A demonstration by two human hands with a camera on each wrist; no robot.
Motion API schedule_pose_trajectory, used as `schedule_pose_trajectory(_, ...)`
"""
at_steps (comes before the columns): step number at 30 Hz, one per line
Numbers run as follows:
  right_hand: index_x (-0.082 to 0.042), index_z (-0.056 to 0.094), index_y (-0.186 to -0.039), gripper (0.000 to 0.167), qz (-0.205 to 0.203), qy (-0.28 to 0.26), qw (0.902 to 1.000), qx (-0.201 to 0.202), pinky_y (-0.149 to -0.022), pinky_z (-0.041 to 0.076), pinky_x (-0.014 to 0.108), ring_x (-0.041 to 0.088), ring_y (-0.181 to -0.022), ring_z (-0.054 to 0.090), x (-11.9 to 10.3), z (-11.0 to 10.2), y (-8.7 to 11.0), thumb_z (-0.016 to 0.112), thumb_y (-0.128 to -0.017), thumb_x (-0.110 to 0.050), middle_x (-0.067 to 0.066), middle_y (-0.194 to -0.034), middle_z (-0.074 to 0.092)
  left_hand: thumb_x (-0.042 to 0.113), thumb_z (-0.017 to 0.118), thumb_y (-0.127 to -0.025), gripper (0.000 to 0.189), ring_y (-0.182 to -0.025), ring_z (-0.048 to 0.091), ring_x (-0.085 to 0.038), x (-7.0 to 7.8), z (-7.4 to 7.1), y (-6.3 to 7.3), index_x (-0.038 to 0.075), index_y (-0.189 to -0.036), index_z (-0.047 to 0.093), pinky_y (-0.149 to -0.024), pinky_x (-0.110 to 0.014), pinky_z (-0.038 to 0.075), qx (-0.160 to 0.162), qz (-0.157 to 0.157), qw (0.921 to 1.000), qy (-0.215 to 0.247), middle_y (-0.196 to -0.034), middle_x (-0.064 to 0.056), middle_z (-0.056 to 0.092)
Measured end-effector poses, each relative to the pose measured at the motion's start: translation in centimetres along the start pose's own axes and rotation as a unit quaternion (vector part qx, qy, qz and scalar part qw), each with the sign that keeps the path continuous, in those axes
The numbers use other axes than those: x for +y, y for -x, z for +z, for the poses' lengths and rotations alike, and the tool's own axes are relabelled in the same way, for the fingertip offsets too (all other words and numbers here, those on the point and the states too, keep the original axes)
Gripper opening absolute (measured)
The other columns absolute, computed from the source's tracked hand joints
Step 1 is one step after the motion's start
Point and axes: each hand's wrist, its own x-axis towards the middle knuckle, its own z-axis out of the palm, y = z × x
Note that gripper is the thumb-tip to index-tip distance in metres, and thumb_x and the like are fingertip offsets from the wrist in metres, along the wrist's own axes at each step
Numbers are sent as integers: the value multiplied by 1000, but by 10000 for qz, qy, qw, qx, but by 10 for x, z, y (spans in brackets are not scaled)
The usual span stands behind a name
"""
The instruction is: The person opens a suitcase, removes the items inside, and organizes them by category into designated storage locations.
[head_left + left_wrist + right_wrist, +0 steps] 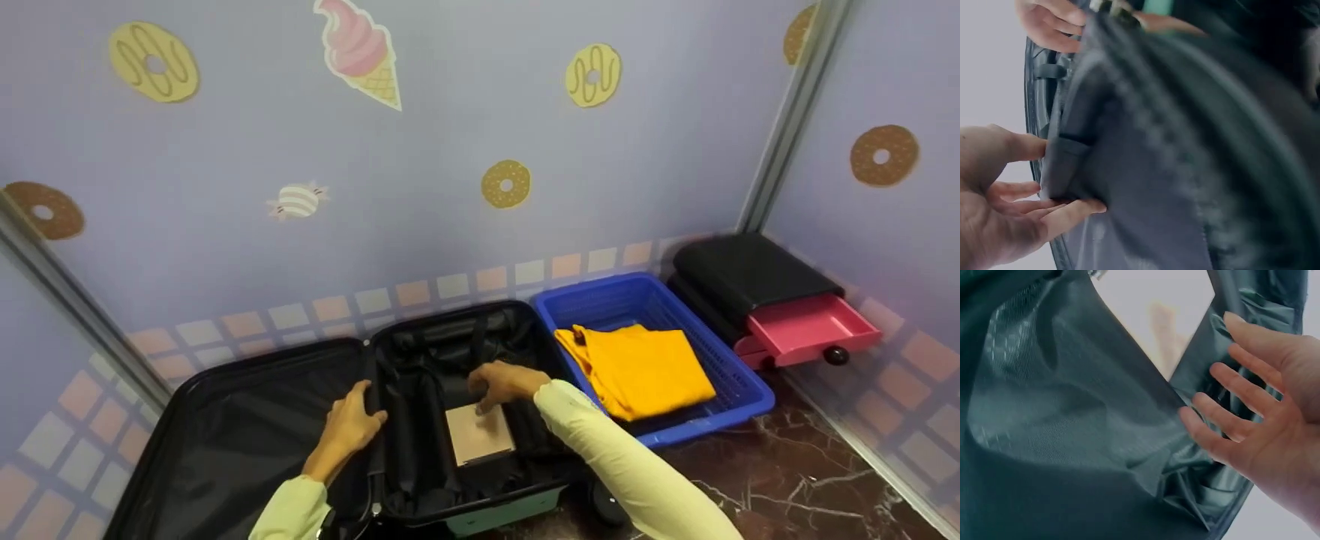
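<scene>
An open black suitcase lies with its two halves side by side. My left hand holds the edge where the halves meet; in the left wrist view, the fingers are on the dark fabric edge. Inside the right half lies a flat, light beige square with a glossy face; what it is I cannot tell. Over its far edge is my right hand, fingers pointing down. In the right wrist view the right hand has spread fingers beside the dark lining, gripping nothing.
Right of the suitcase stands a blue plastic basket with a folded yellow cloth in it. Beyond it is a black-topped box with a pink drawer pulled out. A patterned wall rises behind; the surface below is dark marbled.
</scene>
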Motion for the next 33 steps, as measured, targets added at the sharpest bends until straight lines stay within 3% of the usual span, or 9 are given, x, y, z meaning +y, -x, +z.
schedule_pose_trajectory(4, -16, 68, -138, 66, 535, 391, 9974, -275, -120, 39, 54, 29, -140, 54, -8, 11, 0, 94, -78, -26, 6, -144, 65, 6, 70, -95, 67, -108, 66, -55, -2, -2, -2, -17, -150, 39, -98, -66, 51, -32, 50, 10000, -4, -138, -46, 53)
schedule_pose_trajectory(8, -21, 62, -145, 81, 589, 1264, 9891, -484, -125, 25, 63, 32, -148, 45, -15, 22, 1, 98, -74, -34, 6, -156, 53, 9, 72, -94, 68, -122, 57, -62, -2, -1, -4, -16, -150, 41, -102, -69, 48, -99, 67, 9999, -36, -142, -45, 50)
schedule_pose_trajectory(16, -22, 53, -142, 93, 357, 2272, 9701, -770, -120, 37, 58, 32, -140, 50, -25, 39, 4, 98, -66, -52, 5, -148, 54, 9, 72, -93, 69, -125, 53, -64, -4, -4, -4, -15, -150, 41, -103, -69, 47, -84, -43, 10000, 16, -143, -44, 50)
schedule_pose_trajectory(19, -21, 56, -141, 88, 225, 2155, 9725, -858, -121, 36, 58, 30, -140, 50, -20, 36, 4, 98, -69, -49, 5, -148, 56, 10, 72, -94, 69, -126, 52, -64, -3, -3, -4, -14, -150, 41, -103, -70, 47, -88, -25, 9999, 78, -144, -44, 49)
schedule_pose_trajectory(21, -16, 66, -126, 67, 64, 1809, 9804, -772, -115, 42, 54, 24, -123, 59, -15, 29, 5, 96, -73, -44, 3, -128, 65, 10, 72, -93, 69, -125, 53, -64, -2, -2, -5, -14, -150, 41, -102, -70, 47, -89, 25, 9999, 119, -144, -44, 50)
schedule_pose_trajectory(23, -7, 68, -102, 43, -289, 1248, 9895, -667, -96, 50, 40, 17, -93, 61, -11, 18, 6, 93, -81, -36, 1, -97, 64, 10, 72, -92, 69, -122, 55, -63, -2, -2, -5, -14, -150, 42, -101, -69, 48, -74, 71, 9999, 120, -142, -44, 51)
schedule_pose_trajectory(26, -6, 53, -75, 40, -1123, 559, 9910, -458, -66, 36, 25, 8, -63, 38, -8, -2, 10, 86, -89, -24, -5, -69, 40, 9, 72, -92, 69, -119, 58, -62, -5, -4, -4, -14, -149, 42, -99, -68, 50, -38, 61, 9999, 73, -140, -44, 52)
schedule_pose_trajectory(30, -6, 56, -73, 31, -1877, 29, 9822, -69, -57, 28, 17, 1, -58, 34, 4, -28, 24, 79, -93, -14, -11, -66, 40, 9, 72, -93, 68, -120, 57, -62, -7, -6, -2, -15, -150, 42, -99, -68, 50, -47, 25, 10000, 70, -142, -44, 51)
schedule_pose_trajectory(33, 3, 67, -84, 20, -1427, -833, 9854, 422, -55, 35, 15, 0, -58, 43, 23, -43, 43, 78, -92, -12, -10, -68, 51, 10, 72, -93, 69, -121, 57, -62, -6, -6, -1, -14, -150, 42, -99, -67, 50, -32, 48, 9999, 124, -141, -44, 52)
